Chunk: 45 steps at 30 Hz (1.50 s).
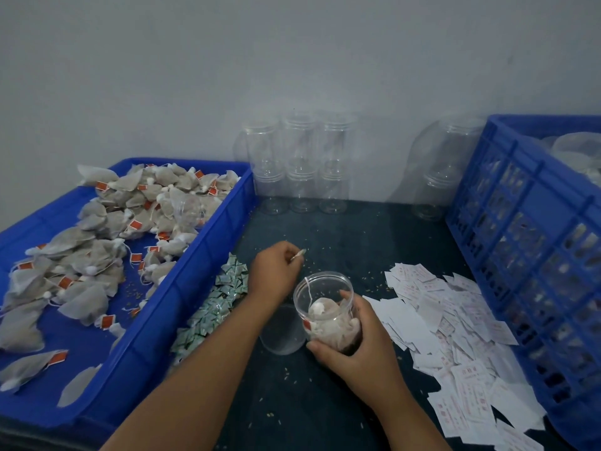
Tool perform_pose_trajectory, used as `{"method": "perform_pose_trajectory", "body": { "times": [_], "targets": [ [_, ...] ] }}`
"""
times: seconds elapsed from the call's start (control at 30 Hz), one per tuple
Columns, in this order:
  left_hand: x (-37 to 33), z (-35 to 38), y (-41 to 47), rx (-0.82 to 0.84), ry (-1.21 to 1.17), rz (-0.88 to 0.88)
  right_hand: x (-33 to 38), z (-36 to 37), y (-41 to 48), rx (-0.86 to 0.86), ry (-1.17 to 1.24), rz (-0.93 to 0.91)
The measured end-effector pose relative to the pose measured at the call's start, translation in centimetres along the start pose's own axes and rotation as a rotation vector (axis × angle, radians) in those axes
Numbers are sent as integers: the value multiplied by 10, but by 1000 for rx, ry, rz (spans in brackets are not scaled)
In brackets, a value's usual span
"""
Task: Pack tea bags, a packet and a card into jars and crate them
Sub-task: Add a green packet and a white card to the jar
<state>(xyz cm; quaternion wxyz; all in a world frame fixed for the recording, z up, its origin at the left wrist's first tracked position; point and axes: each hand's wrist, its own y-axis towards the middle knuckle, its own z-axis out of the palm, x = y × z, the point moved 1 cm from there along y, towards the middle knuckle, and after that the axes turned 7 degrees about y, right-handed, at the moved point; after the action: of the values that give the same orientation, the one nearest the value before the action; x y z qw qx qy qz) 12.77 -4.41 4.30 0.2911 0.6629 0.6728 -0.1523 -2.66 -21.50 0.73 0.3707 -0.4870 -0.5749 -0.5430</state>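
My right hand (356,346) grips a clear plastic jar (322,288) that holds several tea bags (328,317), tilted toward me over the dark table. My left hand (276,271) hovers just left of the jar's mouth and pinches a small green-white packet (299,254) between its fingertips. A pile of the same packets (214,304) lies beside the left tray. White cards with red print (445,336) are heaped to the right. The blue tray (182,281) on the left holds loose tea bags (97,242). A blue crate (527,255) stands on the right.
Empty clear jars (299,164) are stacked against the wall at the back, with more of them (439,187) beside the crate. A clear lid or jar (283,330) lies on the table under my left wrist. Tea crumbs dot the table.
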Motion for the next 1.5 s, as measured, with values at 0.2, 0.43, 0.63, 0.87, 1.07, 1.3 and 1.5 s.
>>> {"method": "perform_pose_trajectory", "body": {
  "times": [0.2,0.43,0.63,0.87,1.07,1.3,1.5],
  "targets": [
    [-34,-72,-34,125,-447,157,3,-2,-1,-32,54,22],
    [-48,-86,-72,337,10,461,14,-4,-8,-59,98,-9],
    [-39,-65,-78,31,-297,124,22,-22,-3,-348,169,-12],
    [-37,13,-105,354,147,397,9,-47,7,-673,45,-1],
    [-40,43,-103,145,426,492,7,-41,8,-610,77,-21],
    [-33,30,-105,124,180,424,3,-38,8,-518,141,-24],
    [-30,-25,-95,-37,-117,129,4,-34,5,-431,162,-9]
  ]
}}
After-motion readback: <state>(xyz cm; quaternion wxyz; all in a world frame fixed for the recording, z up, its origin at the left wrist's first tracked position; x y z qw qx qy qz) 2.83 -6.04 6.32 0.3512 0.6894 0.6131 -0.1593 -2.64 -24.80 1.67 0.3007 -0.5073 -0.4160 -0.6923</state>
